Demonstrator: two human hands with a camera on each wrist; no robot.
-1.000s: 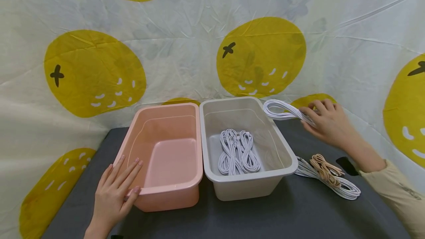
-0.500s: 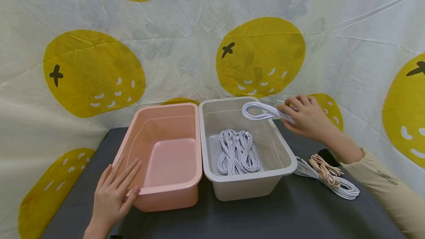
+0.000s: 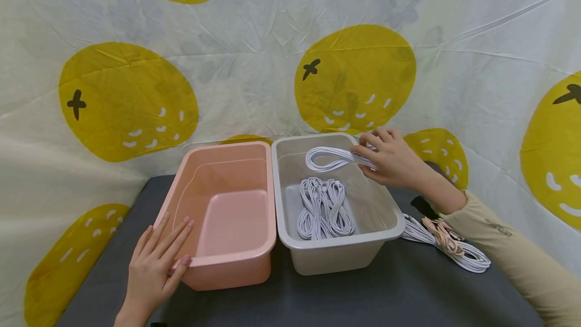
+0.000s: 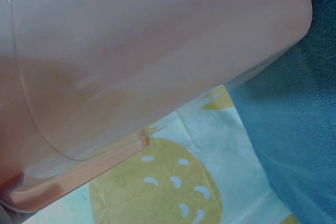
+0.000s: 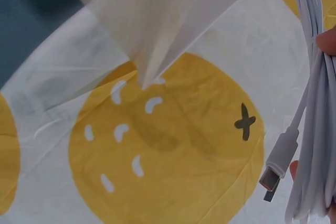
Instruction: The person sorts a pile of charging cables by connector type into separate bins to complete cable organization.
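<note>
My right hand (image 3: 388,158) pinches a coiled white USB cable (image 3: 329,159) above the far part of the grey-beige basin (image 3: 338,241). In the right wrist view, a metal-tipped plug (image 5: 281,156) hangs beside the strands of this cable (image 5: 320,124). Inside the basin, bundled white cables (image 3: 324,208) lie side by side on the floor, apart from the held coil. My left hand (image 3: 154,261) rests with straight fingers over the near left rim of the pink basin (image 3: 231,256). The left wrist view shows mostly the wall of the pink basin (image 4: 157,51).
Right of the grey-beige basin, a white cable bundle (image 3: 472,259) lies on the dark tabletop (image 3: 345,296), with a peach-coloured cable (image 3: 447,238) on top, partly covered by my sleeve (image 3: 495,246). A fruit-patterned cloth (image 3: 254,74) hangs behind.
My right hand has carried the white USB cable leftward, from beyond the grey-beige basin's right rim to above its inside. My left hand has stayed on the pink basin.
</note>
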